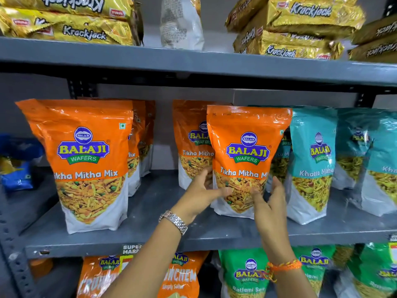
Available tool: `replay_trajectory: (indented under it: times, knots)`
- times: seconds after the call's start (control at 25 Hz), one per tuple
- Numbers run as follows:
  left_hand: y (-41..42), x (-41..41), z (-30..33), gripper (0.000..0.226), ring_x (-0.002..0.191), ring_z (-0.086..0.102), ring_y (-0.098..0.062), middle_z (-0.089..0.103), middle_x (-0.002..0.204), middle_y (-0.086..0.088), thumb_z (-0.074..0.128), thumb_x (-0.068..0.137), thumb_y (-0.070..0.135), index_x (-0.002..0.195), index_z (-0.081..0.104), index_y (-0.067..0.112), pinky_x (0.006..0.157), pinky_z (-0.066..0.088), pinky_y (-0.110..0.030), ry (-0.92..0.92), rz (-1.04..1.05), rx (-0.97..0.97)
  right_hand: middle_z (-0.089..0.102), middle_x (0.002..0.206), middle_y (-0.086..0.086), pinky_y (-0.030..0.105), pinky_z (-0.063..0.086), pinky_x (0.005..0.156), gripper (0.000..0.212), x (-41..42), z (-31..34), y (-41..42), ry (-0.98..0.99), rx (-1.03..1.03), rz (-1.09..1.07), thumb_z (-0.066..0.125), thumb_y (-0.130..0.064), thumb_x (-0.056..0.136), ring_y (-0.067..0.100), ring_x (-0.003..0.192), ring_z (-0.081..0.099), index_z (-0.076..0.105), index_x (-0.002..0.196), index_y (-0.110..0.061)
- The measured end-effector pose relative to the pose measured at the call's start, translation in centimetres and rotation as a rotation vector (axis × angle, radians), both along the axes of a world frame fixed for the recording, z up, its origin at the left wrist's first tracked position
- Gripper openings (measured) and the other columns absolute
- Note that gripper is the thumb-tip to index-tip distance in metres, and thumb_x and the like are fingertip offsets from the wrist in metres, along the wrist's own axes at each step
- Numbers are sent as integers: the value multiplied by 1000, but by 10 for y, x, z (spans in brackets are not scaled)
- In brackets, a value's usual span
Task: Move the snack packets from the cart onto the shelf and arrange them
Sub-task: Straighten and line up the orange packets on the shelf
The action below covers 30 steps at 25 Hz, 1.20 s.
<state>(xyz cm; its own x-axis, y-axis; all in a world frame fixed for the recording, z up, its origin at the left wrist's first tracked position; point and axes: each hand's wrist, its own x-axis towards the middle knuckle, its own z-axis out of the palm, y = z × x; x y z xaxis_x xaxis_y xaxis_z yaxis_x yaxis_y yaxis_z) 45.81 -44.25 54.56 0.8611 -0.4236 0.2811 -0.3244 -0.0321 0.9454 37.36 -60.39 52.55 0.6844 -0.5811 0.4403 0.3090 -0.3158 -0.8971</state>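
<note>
Two hands hold one orange packet point(245, 160) of Tikha Mitha Mix upright on the middle shelf point(150, 211) of a grey metal rack. The left hand point(203, 193), with a metal watch point(173, 221) on its wrist, presses the packet's lower left side, fingers curled around the edge and thumb across the front. The right hand point(268, 203), with an orange thread band point(283, 265) at the wrist, cups the lower right side with fingers spread and only partly closed against the bag. A second orange packet point(191, 143) stands just behind this one and to its left. Farther left stands a row of the same orange packets point(86, 160), one behind another, with a bare stretch of shelf between. To the right, touching the held packet, stand teal packets point(311, 164) of Khatta Mitha. At the far left edge lie blurred blue bags point(17, 166). On the shelf above lie stacks of gold Krackjack packs point(71, 22), with a white bag point(182, 24) upright between them. Below, orange bags point(180, 276) and green bags point(245, 276) show behind the forearms.
</note>
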Motion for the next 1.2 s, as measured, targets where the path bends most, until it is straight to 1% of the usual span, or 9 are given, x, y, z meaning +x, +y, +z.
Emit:
replay_trajectory:
  times: [0.08, 0.2, 0.32, 0.48, 0.64, 0.84, 0.96, 1.08, 1.2]
  knots:
    - [-6, -1, -5, 95, 129, 57, -13, 62, 138, 13, 91, 56, 52, 138, 47, 38, 110, 48, -47, -69, 89, 97, 58, 129, -23, 44, 44, 110, 44, 4, 2, -8, 33, 37, 170, 63, -33, 95, 4, 123, 57, 44, 133, -40]
    - [-8, -9, -6, 88, 128, 57, -12, 61, 137, 14, 88, 65, 45, 140, 43, 35, 109, 49, -44, -191, 164, 198, 60, 117, -26, 47, 49, 106, 42, 3, 4, -20, 64, 23, 244, 64, -20, 97, 1, 111, 62, 41, 127, -37]
    - [0, -14, -6, 81, 126, 59, -9, 62, 134, 15, 88, 70, 37, 139, 45, 33, 107, 50, -41, -240, 211, 186, 65, 116, -23, 45, 53, 101, 39, 3, 1, -23, 112, -37, 278, 69, -24, 93, 0, 107, 64, 46, 121, -41]
    - [28, -17, -12, 83, 120, 63, -3, 66, 127, 20, 89, 62, 46, 134, 47, 41, 103, 54, -42, -204, 245, 158, 70, 114, -11, 42, 59, 92, 51, 9, -2, -11, 111, -72, 334, 76, -38, 81, 1, 99, 70, 49, 124, -30]
    - [61, -17, -18, 79, 119, 64, -7, 69, 124, 18, 92, 59, 42, 125, 50, 46, 102, 54, -44, -165, 306, 133, 72, 105, -6, 37, 62, 81, 42, 18, -2, 4, 110, -123, 376, 81, -24, 82, 3, 88, 72, 51, 111, -30]
    - [75, -21, -18, 72, 118, 64, -7, 69, 124, 15, 91, 69, 23, 126, 51, 42, 97, 57, -36, -124, 297, 109, 72, 93, -4, 23, 58, 67, 47, 21, -1, 15, 67, -168, 322, 89, -32, 71, 13, 84, 71, 54, 102, -24]
    - [71, -22, -17, 68, 115, 64, -1, 69, 120, 19, 88, 73, 17, 124, 51, 43, 91, 58, -27, -111, 286, 93, 71, 93, -3, 28, 59, 69, 48, 23, -1, 12, 59, -186, 310, 89, -35, 68, 14, 84, 70, 54, 97, -24]
    - [70, -22, -16, 67, 114, 63, 0, 69, 117, 24, 88, 73, 18, 122, 52, 44, 85, 58, -20, -111, 279, 87, 71, 92, -2, 27, 58, 67, 49, 25, 1, 11, 60, -179, 322, 90, -33, 68, 15, 84, 70, 54, 99, -22]
    - [70, -23, -18, 70, 120, 62, -7, 68, 123, 20, 90, 70, 27, 126, 51, 43, 93, 59, -32, -111, 294, 91, 70, 94, -3, 25, 58, 67, 52, 26, 2, 8, 70, -138, 368, 90, -35, 65, 16, 85, 69, 55, 101, -20]
